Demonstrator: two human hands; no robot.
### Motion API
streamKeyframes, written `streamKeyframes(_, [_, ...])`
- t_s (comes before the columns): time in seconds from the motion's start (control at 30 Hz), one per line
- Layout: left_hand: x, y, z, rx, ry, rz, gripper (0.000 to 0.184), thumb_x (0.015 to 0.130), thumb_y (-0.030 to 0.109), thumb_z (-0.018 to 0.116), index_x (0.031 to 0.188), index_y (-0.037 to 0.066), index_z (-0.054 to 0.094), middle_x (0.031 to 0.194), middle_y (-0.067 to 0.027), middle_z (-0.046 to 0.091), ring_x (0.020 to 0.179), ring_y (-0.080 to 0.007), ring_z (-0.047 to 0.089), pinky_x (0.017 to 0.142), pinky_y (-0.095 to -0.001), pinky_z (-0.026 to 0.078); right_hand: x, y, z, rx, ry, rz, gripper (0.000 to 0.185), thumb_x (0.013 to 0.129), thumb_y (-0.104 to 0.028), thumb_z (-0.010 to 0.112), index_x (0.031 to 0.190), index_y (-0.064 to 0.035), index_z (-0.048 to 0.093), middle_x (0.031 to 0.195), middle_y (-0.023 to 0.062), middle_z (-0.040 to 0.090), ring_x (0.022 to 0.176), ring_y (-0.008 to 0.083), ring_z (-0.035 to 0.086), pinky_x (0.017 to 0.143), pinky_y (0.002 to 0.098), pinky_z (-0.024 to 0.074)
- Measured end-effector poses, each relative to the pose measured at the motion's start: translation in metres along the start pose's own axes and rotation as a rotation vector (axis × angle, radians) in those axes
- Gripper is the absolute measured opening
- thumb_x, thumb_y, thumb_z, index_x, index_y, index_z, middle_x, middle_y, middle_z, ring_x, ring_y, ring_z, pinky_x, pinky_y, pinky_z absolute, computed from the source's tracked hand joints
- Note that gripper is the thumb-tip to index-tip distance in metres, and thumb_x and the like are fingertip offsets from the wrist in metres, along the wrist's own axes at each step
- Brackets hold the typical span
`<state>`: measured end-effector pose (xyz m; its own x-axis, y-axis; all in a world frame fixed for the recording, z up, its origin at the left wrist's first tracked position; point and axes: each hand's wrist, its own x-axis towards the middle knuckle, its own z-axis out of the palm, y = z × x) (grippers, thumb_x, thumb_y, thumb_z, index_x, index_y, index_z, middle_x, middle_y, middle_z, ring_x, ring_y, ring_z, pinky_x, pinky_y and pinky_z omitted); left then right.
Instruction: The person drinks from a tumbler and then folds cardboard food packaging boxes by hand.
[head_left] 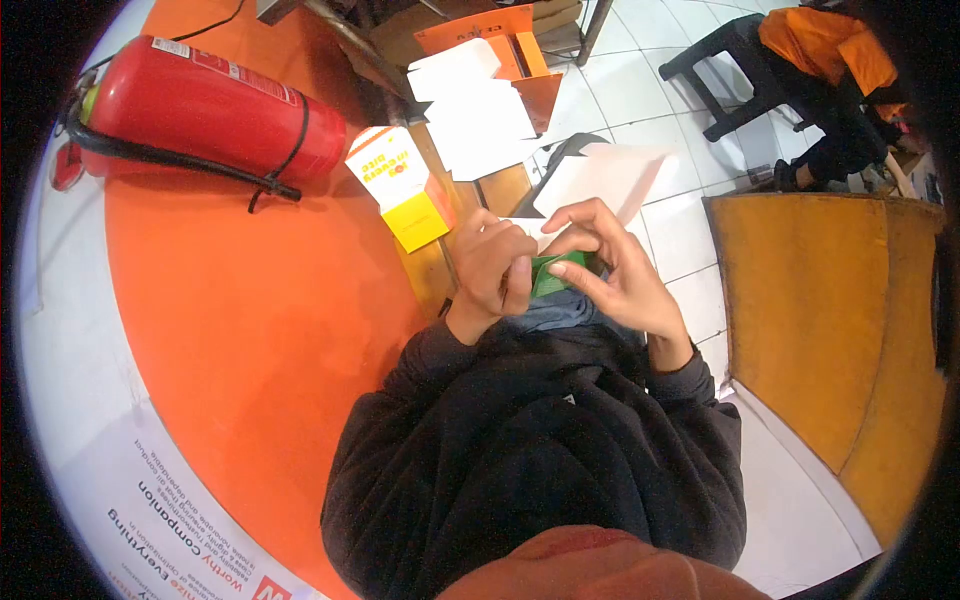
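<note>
In front of my torso I hold a folding carton (pixel 551 276), green on the part that shows between my hands. White panels (pixel 600 185) stand up beyond my fingers and look like the same piece of card. My left hand (pixel 490 265) has its fingers curled in on the carton's left edge. On the other side, my right hand (pixel 625 275) pinches the green part between thumb and bent fingers. A yellow and white printed carton (pixel 415 222) lies left of my left hand. White flat card pieces (pixel 480 130) rest just beyond it.
A red fire extinguisher (pixel 210 110) lies on the orange surface (pixel 270 330) at left. Farther off are an orange box (pixel 500 45) and a black stool (pixel 740 80). Another person (pixel 840 130) is at upper right, beyond a brown wooden panel (pixel 800 310).
</note>
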<state>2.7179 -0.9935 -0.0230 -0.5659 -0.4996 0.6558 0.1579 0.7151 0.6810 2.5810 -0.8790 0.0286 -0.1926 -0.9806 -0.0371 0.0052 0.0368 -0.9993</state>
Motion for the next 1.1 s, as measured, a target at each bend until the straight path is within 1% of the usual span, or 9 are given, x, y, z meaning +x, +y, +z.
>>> streamKeyframes(0.27, [0.019, 0.009, 0.008, 0.059, -0.248, 0.003, 0.014, 0.084, 0.011, 0.054, 0.072, 0.007, 0.057, 0.071, -0.0068, 0.06, 0.068, -0.0262, 0.054, 0.073, -0.0392, 0.041, -0.022, 0.024, 0.011, 0.049, 0.315, -0.178, 0.017, 0.093, 0.002, 0.054, 0.107, 0.0005, 0.046, 0.093, 0.0063, 0.054, 0.084, 0.0079, 0.057, 0.074, 0.0215, 0.0443])
streamKeyframes(0.33, [0.041, -0.007, 0.009, 0.19, -0.112, -0.175, 0.013, 0.084, 0.014, 0.062, 0.093, 0.004, 0.064, 0.087, -0.0101, 0.065, 0.086, -0.0305, 0.059, 0.086, -0.0395, 0.042, -0.031, 0.024, 0.001, 0.114, 0.299, -0.195, 0.016, 0.089, 0.004, 0.058, 0.101, -0.0009, 0.049, 0.09, 0.0049, 0.054, 0.08, 0.0062, 0.055, 0.072, 0.021, 0.0435])
streamKeyframes(0.37, [0.047, -0.023, 0.01, 0.284, -0.064, -0.247, 0.041, 0.083, 0.021, 0.069, 0.118, 0.003, 0.059, 0.104, -0.0129, 0.067, 0.107, -0.0342, 0.057, 0.099, -0.041, 0.039, -0.033, 0.023, -0.003, 0.113, 0.264, -0.22, 0.016, 0.088, 0.003, 0.06, 0.099, -0.0012, 0.05, 0.088, 0.0041, 0.054, 0.078, 0.0055, 0.055, 0.071, 0.0203, 0.0429])
streamKeyframes(0.57, [0.05, -0.104, -0.014, -0.413, -0.567, -0.812, 0.053, 0.087, 0.024, 0.07, 0.128, -0.004, 0.051, 0.114, -0.0108, 0.064, 0.101, -0.0153, 0.061, 0.085, -0.0294, 0.05, -0.036, 0.008, -0.039, -0.077, 0.16, -0.113, 0.02, 0.081, 0.001, 0.071, 0.093, -0.002, 0.054, 0.089, 0.006, 0.058, 0.075, 0.0054, 0.057, 0.069, 0.0204, 0.042])
streamKeyframes(0.63, [0.056, -0.083, -0.023, -0.451, -0.735, -0.833, 0.052, 0.088, 0.023, 0.069, 0.128, -0.005, 0.051, 0.112, -0.0105, 0.064, 0.097, -0.0111, 0.061, 0.079, -0.0263, 0.051, -0.027, 0.008, -0.04, -0.352, 0.28, -0.238, 0.025, 0.081, -0.006, 0.073, 0.099, -0.0013, 0.056, 0.091, 0.0095, 0.061, 0.08, 0.0174, 0.062, 0.073, 0.0286, 0.0466])
streamKeyframes(0.73, [0.041, -0.057, -0.008, -0.387, -0.644, -0.588, 0.045, 0.093, 0.022, 0.062, 0.127, -0.006, 0.052, 0.1, -0.0089, 0.068, 0.091, -0.0159, 0.064, 0.078, -0.0289, 0.051, 0.004, 0.002, -0.033, -0.864, 0.446, -0.4, 0.024, 0.089, -0.013, 0.066, 0.108, -0.0012, 0.056, 0.093, 0.0133, 0.063, 0.089, 0.0334, 0.061, 0.079, 0.0374, 0.048])
streamKeyframes(0.83, [0.027, -0.026, 0.007, 0.21, -0.641, -0.408, 0.033, 0.097, 0.017, 0.051, 0.123, -0.003, 0.052, 0.11, -0.0222, 0.062, 0.099, -0.0349, 0.062, 0.081, -0.0381, 0.051, 0.008, 0.026, -0.028, -0.551, 0.304, -0.027, 0.021, 0.094, -0.012, 0.059, 0.111, -0.0005, 0.055, 0.092, 0.0161, 0.062, 0.088, 0.0336, 0.062, 0.081, 0.036, 0.048])
streamKeyframes(0.93, [0.011, -0.016, 0.026, 0.233, -0.306, -0.061, 0.033, 0.092, 0.005, 0.052, 0.124, 0.001, 0.054, 0.105, -0.0153, 0.062, 0.1, -0.0297, 0.063, 0.08, -0.0355, 0.053, 0.009, 0.039, -0.021, -0.451, 0.487, -0.028, 0.015, 0.096, -0.012, 0.056, 0.1, 0.0019, 0.06, 0.081, 0.0158, 0.064, 0.076, 0.0218, 0.065, 0.073, 0.0298, 0.0497])
streamKeyframes(1.1, [0.009, -0.012, 0.024, -0.116, -0.286, -0.093, 0.03, 0.08, 0.003, 0.068, 0.109, 0.009, 0.067, 0.107, -0.0087, 0.06, 0.101, -0.0231, 0.062, 0.08, -0.0326, 0.054, 0.006, 0.047, -0.029, -0.273, 0.574, 0.004, 0.014, 0.094, -0.01, 0.06, 0.09, 0.0039, 0.063, 0.08, 0.011, 0.068, 0.074, 0.0092, 0.063, 0.068, 0.0253, 0.0497])
